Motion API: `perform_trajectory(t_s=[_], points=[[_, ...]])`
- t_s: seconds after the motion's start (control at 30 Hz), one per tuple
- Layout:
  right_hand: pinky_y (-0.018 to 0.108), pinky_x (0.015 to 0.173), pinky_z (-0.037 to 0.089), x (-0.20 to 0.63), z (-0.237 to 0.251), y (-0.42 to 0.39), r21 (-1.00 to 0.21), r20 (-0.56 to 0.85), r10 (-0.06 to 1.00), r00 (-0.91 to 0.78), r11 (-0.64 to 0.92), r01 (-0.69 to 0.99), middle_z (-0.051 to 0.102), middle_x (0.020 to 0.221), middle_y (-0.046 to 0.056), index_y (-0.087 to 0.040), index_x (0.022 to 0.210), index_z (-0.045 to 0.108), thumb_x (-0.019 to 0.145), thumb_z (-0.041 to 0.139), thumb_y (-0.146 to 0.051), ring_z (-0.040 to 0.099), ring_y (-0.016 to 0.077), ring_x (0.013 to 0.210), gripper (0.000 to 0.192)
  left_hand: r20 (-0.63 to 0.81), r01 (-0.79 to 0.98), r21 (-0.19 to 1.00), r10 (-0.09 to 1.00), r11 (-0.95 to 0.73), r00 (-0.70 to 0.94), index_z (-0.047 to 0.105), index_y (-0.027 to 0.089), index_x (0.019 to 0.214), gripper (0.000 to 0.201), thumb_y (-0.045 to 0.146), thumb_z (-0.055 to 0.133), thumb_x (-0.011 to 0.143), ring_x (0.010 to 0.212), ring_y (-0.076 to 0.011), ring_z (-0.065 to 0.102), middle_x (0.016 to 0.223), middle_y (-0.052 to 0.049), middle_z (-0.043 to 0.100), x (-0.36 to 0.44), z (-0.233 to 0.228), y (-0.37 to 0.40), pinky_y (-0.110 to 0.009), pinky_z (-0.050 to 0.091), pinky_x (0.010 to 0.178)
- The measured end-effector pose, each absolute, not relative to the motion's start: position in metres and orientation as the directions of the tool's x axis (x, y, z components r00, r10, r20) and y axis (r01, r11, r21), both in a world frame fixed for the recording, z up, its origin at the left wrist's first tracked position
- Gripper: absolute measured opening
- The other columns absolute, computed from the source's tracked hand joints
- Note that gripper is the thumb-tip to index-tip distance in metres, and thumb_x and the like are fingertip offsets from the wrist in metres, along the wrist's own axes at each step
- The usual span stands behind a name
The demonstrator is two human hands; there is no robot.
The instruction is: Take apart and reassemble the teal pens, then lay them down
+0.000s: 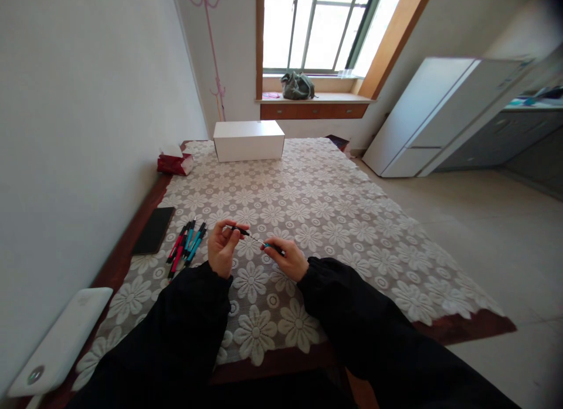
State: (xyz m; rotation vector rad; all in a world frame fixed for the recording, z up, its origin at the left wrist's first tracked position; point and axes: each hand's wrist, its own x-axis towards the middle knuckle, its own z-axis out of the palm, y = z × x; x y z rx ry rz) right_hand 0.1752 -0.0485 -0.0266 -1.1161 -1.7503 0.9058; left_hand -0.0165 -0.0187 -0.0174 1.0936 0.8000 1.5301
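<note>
Over the lace tablecloth, my left hand [223, 248] pinches a slim black pen part [240, 230] between thumb and fingers. My right hand [288, 258] is closed around a teal and black pen barrel [273, 247], its end pointing at the left hand. A thin pale rod [257, 239], perhaps a refill, spans the short gap between the two pieces. Left of my left hand lies a loose bunch of pens, with red pens [177, 251] and teal pens [194, 245], all with black parts.
A dark flat notebook or tablet [153, 230] lies left of the pens. Toward the far end are a white box [249, 142] and a red tissue pack [175, 164]. A white device [61, 338] stands at the near left, by the wall. The tablecloth [316, 212] covers the table.
</note>
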Motion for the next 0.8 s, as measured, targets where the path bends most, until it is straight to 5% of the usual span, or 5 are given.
perform_trajectory(t_s=[0.37, 0.57, 0.8], points=[[0.028, 0.062, 0.038, 0.175, -0.028, -0.048, -0.872, 0.282, 0.929, -0.238, 0.352, 0.340, 0.063, 0.072, 0.000, -0.020, 0.095, 0.069, 0.097, 0.057, -0.043, 0.053, 0.0137, 0.063, 0.026, 0.347, -0.133, 0.933, 0.933, -0.333, 0.093, 0.057, 0.019, 0.104, 0.029, 0.035, 0.074, 0.087, 0.090, -0.0221, 0.074, 0.097, -0.009, 0.078, -0.013, -0.014, -0.030, -0.036, 0.052, 0.088], [0.028, 0.064, 0.039, 0.175, -0.033, -0.049, -0.843, 0.305, 0.921, -0.242, 0.380, 0.382, 0.063, 0.079, -0.002, -0.023, 0.109, 0.063, 0.094, 0.059, -0.031, 0.052, 0.0135, 0.064, 0.018, 0.294, -0.028, 0.955, 0.935, -0.295, 0.196, 0.052, 0.020, 0.104, 0.028, 0.031, 0.072, 0.088, 0.094, -0.0239, 0.075, 0.102, -0.011, 0.079, -0.010, -0.015, -0.033, -0.038, 0.052, 0.089], [0.027, 0.067, 0.044, 0.174, -0.034, -0.050, -0.890, 0.285, 0.926, -0.247, 0.351, 0.291, 0.067, 0.075, -0.004, -0.024, 0.105, 0.052, 0.094, 0.056, -0.025, 0.059, 0.0135, 0.064, 0.012, 0.275, -0.040, 0.961, 0.936, -0.273, 0.218, 0.051, 0.020, 0.100, 0.027, 0.032, 0.072, 0.087, 0.095, -0.0245, 0.076, 0.103, -0.012, 0.079, -0.010, -0.014, -0.032, -0.038, 0.054, 0.089]])
